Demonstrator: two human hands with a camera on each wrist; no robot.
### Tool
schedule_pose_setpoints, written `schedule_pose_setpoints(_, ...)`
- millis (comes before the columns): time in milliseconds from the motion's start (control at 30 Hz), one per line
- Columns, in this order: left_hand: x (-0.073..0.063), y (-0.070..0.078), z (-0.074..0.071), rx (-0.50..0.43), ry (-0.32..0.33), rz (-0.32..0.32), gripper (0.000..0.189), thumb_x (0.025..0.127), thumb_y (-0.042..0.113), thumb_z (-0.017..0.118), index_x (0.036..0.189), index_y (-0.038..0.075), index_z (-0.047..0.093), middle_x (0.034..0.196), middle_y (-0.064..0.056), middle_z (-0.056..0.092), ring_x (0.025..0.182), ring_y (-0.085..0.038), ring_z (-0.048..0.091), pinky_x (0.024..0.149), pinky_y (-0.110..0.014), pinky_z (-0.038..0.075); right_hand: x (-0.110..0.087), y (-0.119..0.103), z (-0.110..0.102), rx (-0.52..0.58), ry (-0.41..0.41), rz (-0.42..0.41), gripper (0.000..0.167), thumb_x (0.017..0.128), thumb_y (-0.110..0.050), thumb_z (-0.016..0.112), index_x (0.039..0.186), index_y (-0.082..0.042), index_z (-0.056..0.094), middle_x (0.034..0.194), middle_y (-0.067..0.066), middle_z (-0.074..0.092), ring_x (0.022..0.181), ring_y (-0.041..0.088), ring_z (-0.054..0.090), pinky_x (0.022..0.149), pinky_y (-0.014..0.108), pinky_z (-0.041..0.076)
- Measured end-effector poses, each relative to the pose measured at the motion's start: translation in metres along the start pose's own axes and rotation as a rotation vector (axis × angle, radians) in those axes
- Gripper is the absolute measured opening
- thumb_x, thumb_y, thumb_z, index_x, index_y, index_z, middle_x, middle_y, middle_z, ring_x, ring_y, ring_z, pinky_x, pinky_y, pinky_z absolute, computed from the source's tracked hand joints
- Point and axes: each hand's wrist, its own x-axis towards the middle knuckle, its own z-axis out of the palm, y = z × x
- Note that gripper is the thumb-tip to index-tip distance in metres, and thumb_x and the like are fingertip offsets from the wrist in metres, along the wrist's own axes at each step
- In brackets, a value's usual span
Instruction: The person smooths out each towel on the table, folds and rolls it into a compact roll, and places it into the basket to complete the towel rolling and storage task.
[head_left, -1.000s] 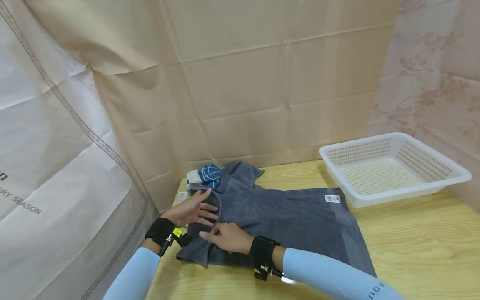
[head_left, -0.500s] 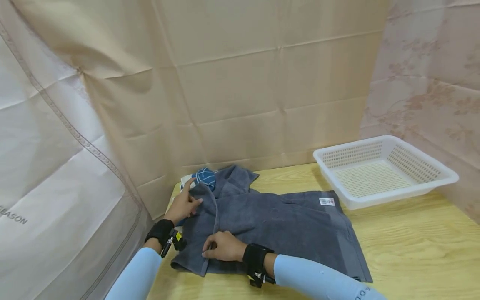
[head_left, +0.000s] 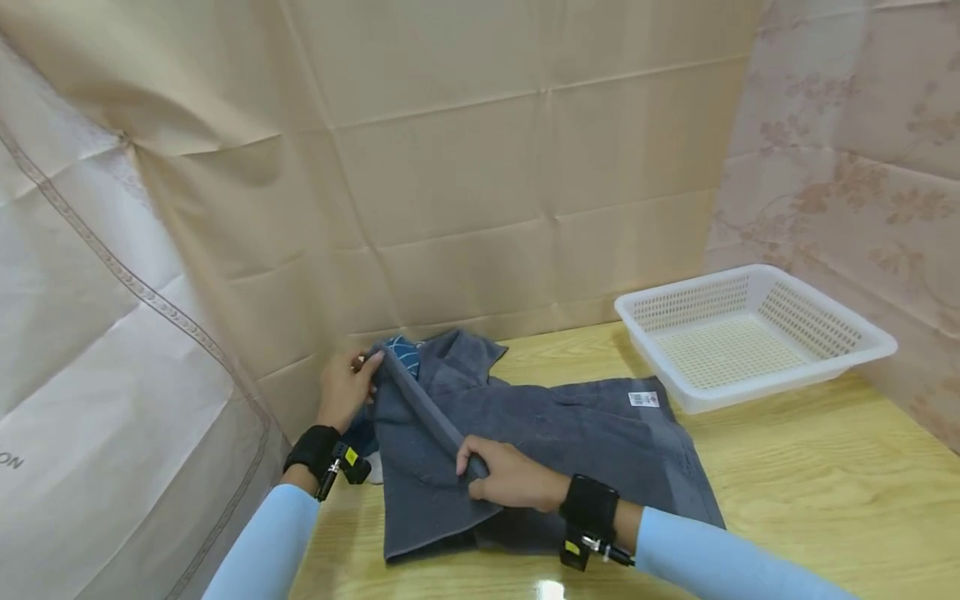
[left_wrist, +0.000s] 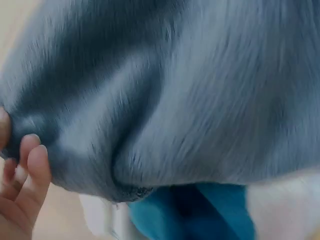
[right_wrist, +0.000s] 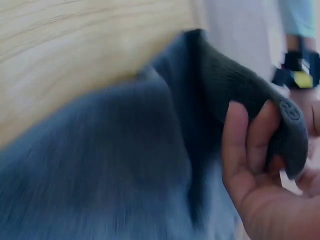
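A dark grey towel (head_left: 558, 421) lies spread across the wooden table, a white label (head_left: 643, 399) near its far right corner. My left hand (head_left: 347, 390) pinches the far end of its left edge, and that part is lifted. Farther along the same raised edge, my right hand (head_left: 517, 477) grips the fabric between thumb and fingers. From the right wrist view, the edge curls over the fingers (right_wrist: 237, 125). In the left wrist view the raised cloth hangs over a blue and white cloth (left_wrist: 210, 207), which is partly hidden.
Behind the towel's left part sits a heap with a second grey cloth (head_left: 461, 358) and a blue patterned cloth (head_left: 403, 354). A white perforated plastic basket (head_left: 720, 400) stands at the back right, close to the towel's corner. Beige sheeting (head_left: 465, 183) hangs behind the table (head_left: 795, 467).
My left hand has gone from lying open on the cloth to pinching its far left corner. The right hand has moved right and up, pulling the left edge into a raised slanting fold.
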Motion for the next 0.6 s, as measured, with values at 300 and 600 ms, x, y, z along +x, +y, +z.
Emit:
schedule_pose_setpoints(300, 0.028, 0.075, 0.038, -0.161, -0.061, 0.196, 0.032, 0.104, 0.038, 0.063, 0.118, 0.01, 0.071, 0.102, -0.013, 0.071, 0.062, -0.025, 0.07, 0.053, -0.039, 0.056, -0.067, -0.011, -0.077, 0.1, -0.03, 0.001, 0.033, 0.094, 0.001, 0.059, 0.126, -0.009, 0.058, 0.127, 0.012, 0.047, 0.106, 0.03, 0.042, 0.078, 0.04, 0.037)
schedule_pose_setpoints(600, 0.014, 0.059, 0.107, 0.049, -0.564, 0.309, 0.027, 0.11, 0.038, 0.05, 0.102, 0.014, 0.056, 0.081, -0.003, 0.049, 0.068, -0.018, 0.043, 0.067, -0.035, 0.037, -0.078, 0.039, -0.098, 0.063, -0.099, 0.078, 0.038, 0.092, 0.002, 0.062, 0.129, -0.007, 0.057, 0.129, 0.013, 0.05, 0.112, 0.031, 0.042, 0.083, 0.039, 0.037)
